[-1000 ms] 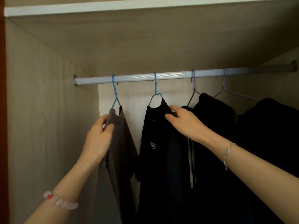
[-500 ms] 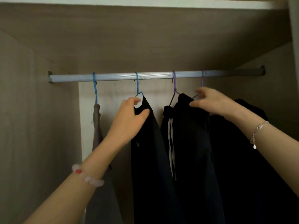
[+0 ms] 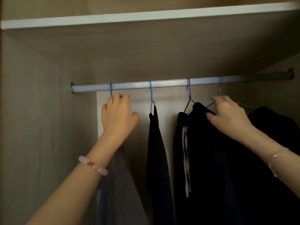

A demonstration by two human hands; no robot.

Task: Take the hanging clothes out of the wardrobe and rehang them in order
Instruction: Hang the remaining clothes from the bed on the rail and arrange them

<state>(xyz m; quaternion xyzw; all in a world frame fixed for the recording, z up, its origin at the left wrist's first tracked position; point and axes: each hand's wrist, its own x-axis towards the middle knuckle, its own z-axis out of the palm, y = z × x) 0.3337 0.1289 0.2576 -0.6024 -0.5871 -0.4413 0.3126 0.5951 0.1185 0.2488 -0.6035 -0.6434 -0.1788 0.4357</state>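
Observation:
A pale metal rail [image 3: 170, 84] crosses the wardrobe with several hangers on it. My left hand [image 3: 118, 116] grips the leftmost blue hanger [image 3: 110, 89] just under its hook; the grey garment [image 3: 120, 184] hangs below it, partly behind my wrist. A second blue hanger [image 3: 151, 96] carries a black garment [image 3: 157, 159]. A purple hanger [image 3: 189, 98] holds a black hooded top [image 3: 194, 151] with white drawstrings. My right hand [image 3: 227, 112] closes on the rightmost purple hanger [image 3: 219, 90] at its neck, above another black garment [image 3: 272, 127].
The wardrobe's left side panel [image 3: 40, 127] stands close beside my left arm. A shelf board with a white edge [image 3: 146, 16] runs overhead above the rail. The right rail bracket [image 3: 290, 75] sits against the right wall.
My left hand left the second blue hanger and moved left to the first blue hanger. My right hand shifted slightly along the rightmost purple hanger. The camera tilted up.

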